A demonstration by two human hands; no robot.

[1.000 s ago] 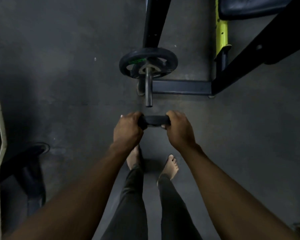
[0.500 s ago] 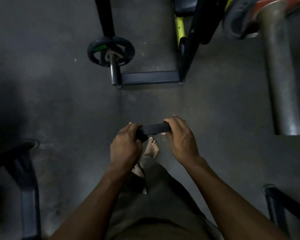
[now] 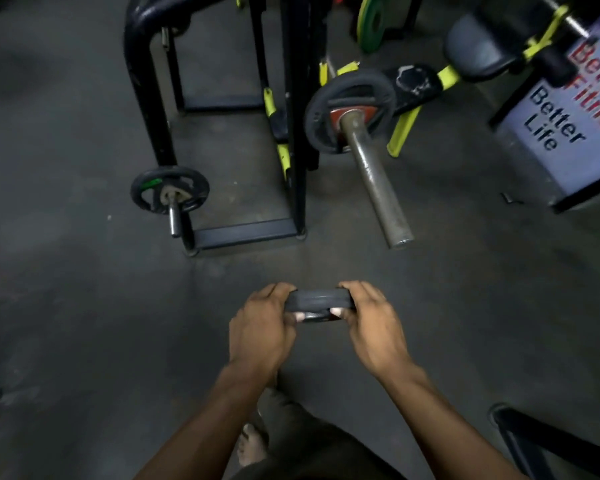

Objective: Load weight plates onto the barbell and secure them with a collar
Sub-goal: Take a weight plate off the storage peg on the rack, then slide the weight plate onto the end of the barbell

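Left hand [image 3: 260, 332] and right hand [image 3: 371, 327] grip small black plate [image 3: 319, 301] edge-on, fingers curled round rim, at centre; barbell sleeve [image 3: 378, 181] at 1 o'clock beyond, black plate [image 3: 350, 109] already on it; storage peg plate [image 3: 169, 189] at 11 o'clock

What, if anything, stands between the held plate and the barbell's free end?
Nothing visible: only bare floor lies between the plate, held by both hands, and the sleeve end.
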